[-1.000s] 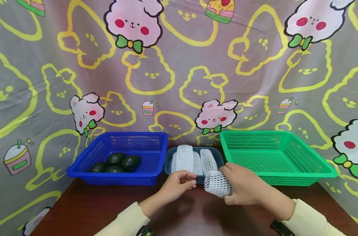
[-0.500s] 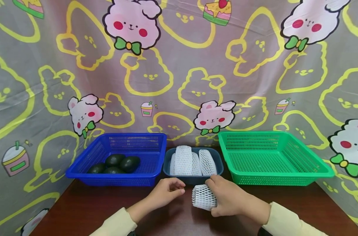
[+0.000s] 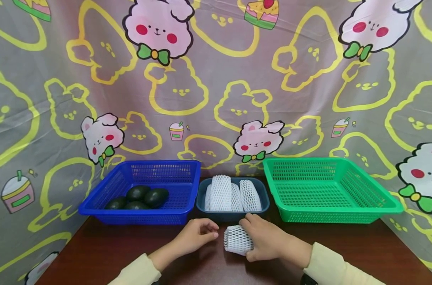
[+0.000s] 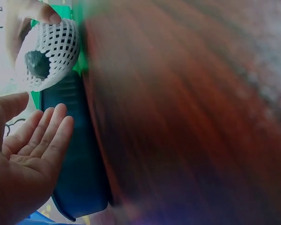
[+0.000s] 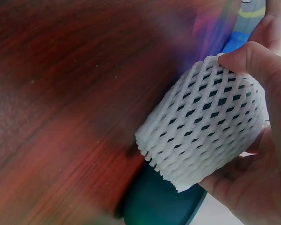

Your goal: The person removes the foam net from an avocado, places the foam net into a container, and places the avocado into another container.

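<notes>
My right hand grips an avocado in a white foam net sleeve, held low over the table in front of the small tray. In the left wrist view the avocado's dark end shows through the sleeve's opening. The right wrist view has the thumb and fingers around the net sleeve, dark skin showing through its holes. To the left, my left hand is apart from the sleeve, holding nothing, its fingers loosely bent; its palm faces up in the left wrist view.
A dark blue-grey tray at the middle holds several foam net sleeves. The blue basket on the left bears several avocados. A green basket stands on the right. A patterned cloth hangs behind.
My right hand has brought the sleeved avocado left and toward me, away from the tray's front. My left hand has drawn back from the tray, also left and nearer me.
</notes>
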Available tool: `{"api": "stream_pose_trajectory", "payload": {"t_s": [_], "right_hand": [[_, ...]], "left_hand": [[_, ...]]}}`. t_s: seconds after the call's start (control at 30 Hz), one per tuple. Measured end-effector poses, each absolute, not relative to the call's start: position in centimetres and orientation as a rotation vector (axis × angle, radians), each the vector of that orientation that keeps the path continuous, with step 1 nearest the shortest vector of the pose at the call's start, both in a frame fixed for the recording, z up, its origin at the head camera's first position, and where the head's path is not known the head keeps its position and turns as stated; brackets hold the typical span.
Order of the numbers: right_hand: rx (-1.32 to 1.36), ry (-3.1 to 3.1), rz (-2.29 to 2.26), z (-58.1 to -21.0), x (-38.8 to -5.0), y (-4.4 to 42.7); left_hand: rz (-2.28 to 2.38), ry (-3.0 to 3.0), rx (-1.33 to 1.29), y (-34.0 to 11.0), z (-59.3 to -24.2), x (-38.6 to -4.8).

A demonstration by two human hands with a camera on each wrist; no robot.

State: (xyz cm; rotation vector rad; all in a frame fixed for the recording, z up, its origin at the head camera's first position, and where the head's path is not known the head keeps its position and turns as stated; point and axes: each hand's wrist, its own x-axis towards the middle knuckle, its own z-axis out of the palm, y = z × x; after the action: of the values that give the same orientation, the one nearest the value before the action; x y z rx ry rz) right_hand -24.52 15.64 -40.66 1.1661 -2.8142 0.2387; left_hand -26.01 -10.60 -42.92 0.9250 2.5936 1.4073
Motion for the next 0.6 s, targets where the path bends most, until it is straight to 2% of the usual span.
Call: {"api": "stream_pose_trajectory", "payload": {"t_s": [0.6], "right_hand": [[1.124,-2.920,0.453,-41.09,-25.07,16.57]], "left_hand": [[1.491,2.498,0.909,-10.23,-42.84,-25.80]]}}
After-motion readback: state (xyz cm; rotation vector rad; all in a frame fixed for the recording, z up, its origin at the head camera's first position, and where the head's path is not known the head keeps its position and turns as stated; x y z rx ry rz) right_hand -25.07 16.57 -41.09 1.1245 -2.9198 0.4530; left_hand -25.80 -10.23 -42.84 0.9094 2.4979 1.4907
